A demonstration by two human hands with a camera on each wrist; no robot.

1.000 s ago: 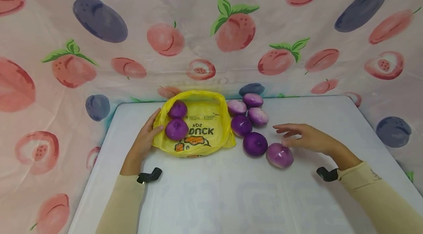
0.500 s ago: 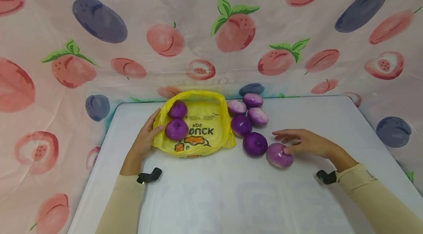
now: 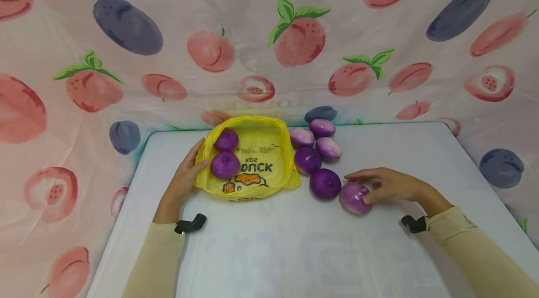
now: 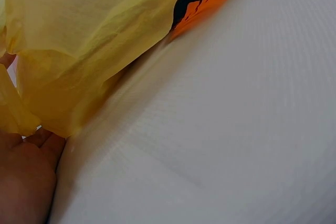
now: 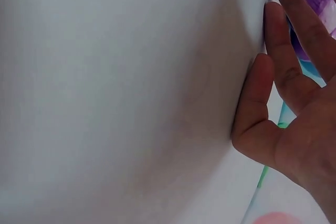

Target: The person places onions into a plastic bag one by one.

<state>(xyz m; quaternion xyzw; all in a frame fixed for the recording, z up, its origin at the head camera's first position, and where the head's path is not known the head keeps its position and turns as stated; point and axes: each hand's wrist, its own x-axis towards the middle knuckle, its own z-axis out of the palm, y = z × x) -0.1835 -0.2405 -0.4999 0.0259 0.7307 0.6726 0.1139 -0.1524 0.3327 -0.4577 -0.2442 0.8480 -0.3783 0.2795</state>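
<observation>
My left hand (image 3: 184, 177) holds the left rim of an upright yellow plastic bag (image 3: 248, 193), thumb over the edge and fingers outside. Fingers of that hand touch the bag's side in the left wrist view. Two purple onions, one front (image 3: 225, 165) and one behind (image 3: 226, 139), lie inside at the left. To the right, my right hand (image 3: 389, 184) curves over a light purple onion (image 3: 353, 199), thumb on its near right side and fingers reaching round its far side. In the right wrist view, several fingers (image 5: 287, 80) are low at the table, with purple onions beyond.
Between bag and right hand lie several more shiny onions, two dark ones (image 3: 325, 184) in front and paler ones (image 3: 328, 148) behind. All rest on a white table (image 3: 269, 251). A fruit-printed cloth (image 3: 252, 22) hangs behind.
My right hand has come down toward me onto the light purple onion, its thumb sliding to the near side. The left hand, bag and onions have stayed put.
</observation>
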